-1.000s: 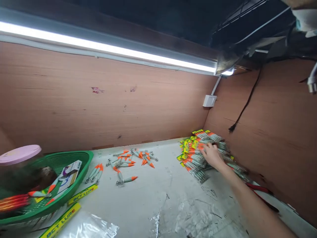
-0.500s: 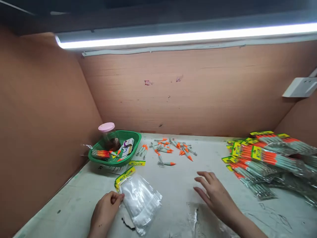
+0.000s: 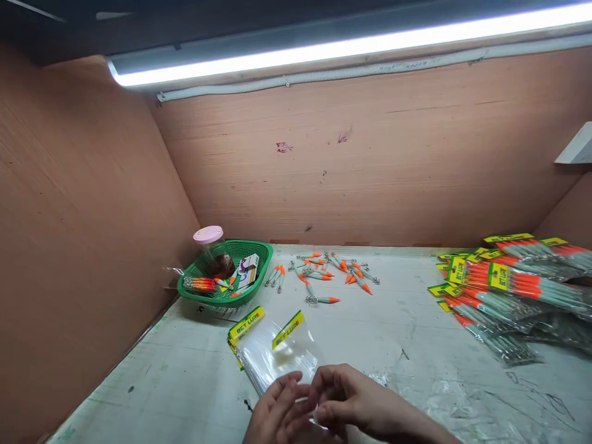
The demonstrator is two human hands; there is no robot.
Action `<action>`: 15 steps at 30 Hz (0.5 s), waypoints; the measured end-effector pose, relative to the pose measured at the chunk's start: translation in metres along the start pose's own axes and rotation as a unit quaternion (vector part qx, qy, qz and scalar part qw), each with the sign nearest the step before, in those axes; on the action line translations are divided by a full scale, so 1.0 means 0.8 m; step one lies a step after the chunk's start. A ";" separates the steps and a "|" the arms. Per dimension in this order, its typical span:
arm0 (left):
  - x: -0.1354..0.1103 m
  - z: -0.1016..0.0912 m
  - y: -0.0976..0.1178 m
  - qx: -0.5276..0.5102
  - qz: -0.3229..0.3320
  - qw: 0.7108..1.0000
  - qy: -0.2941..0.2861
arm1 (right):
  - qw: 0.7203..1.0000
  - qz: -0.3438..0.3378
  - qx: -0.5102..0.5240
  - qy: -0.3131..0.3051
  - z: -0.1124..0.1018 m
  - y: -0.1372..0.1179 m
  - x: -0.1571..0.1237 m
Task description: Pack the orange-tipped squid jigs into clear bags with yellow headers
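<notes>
Both my hands are close together at the bottom centre, over a clear plastic bag [image 3: 296, 354] with a yellow "BCT LURE" header. My right hand [image 3: 354, 401] pinches the bag's near end. The curled fingers of my left hand [image 3: 282, 410] are at the same end, nearly touching the right fingers. The header points away from me. Under it lies a stack of similar clear bags [image 3: 254, 351] with yellow headers. Farther back, several loose squid jigs [image 3: 319, 274], pale with orange tips and metal hooks, lie scattered on the table.
A green basket [image 3: 266, 262] at back left holds a pink-lidded jar [image 3: 215, 253], a small box and some jigs. Packed jig bags [image 3: 513, 296] are piled at the right. Wooden panels [image 3: 370, 185] enclose the table, with a lamp [image 3: 324, 52] above. Clear plastic [image 3: 444, 401] lies front right.
My right hand has moved left to meet my left hand, which shifted right and nearer me. One bag now lies apart over the stack, held at its near end. The view turned slightly.
</notes>
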State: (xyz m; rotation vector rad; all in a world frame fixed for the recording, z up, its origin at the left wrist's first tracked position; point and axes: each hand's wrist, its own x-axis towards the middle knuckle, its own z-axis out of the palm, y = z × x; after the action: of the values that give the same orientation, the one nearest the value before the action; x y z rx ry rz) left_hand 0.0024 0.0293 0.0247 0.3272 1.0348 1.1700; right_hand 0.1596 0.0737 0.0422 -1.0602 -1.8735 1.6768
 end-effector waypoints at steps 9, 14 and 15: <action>0.049 0.038 0.083 -0.102 0.101 0.985 0.092 | 0.906 -0.064 -0.357 0.217 -0.105 0.001 0.109; 0.063 0.022 0.061 -0.107 0.102 0.985 0.086 | 0.849 -0.143 -0.453 0.231 -0.106 0.013 0.120; 0.066 0.019 0.059 -0.108 0.105 0.985 0.085 | 0.839 -0.163 -0.460 0.239 -0.106 0.013 0.114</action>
State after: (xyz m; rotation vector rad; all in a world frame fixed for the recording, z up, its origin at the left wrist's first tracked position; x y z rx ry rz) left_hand -0.0128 0.0989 0.0393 0.1696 1.0260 1.5086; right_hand 0.1677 0.1979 0.0319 -1.2154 -2.3168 0.1939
